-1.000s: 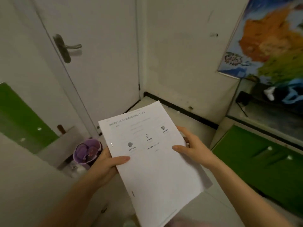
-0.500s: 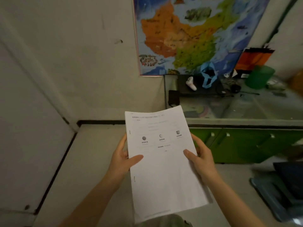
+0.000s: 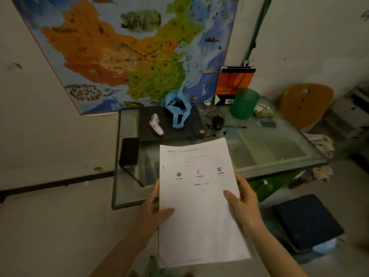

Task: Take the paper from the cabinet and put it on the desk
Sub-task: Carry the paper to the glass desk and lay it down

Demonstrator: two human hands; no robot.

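A white printed paper (image 3: pixel 199 216), a thin stack of sheets, is held upright-facing in front of me. My left hand (image 3: pixel 154 212) grips its left edge with the thumb on top. My right hand (image 3: pixel 242 204) grips its right edge the same way. The paper's top end hangs over the near edge of a glass-topped desk (image 3: pixel 269 152) with green drawers below. The cabinet is out of view.
On the desk lie a black laptop (image 3: pixel 169 126) with a white controller (image 3: pixel 156 124) and blue bag (image 3: pixel 177 108), a mouse (image 3: pixel 218 122), a green bin (image 3: pixel 244 103), a phone on a stand (image 3: pixel 129 151). A map poster (image 3: pixel 129 50) hangs above. A dark stool (image 3: pixel 307 220) stands right.
My view has swung right from the door and wall to the desk. Both hands keep the paper, which now reaches over the desk's near edge.
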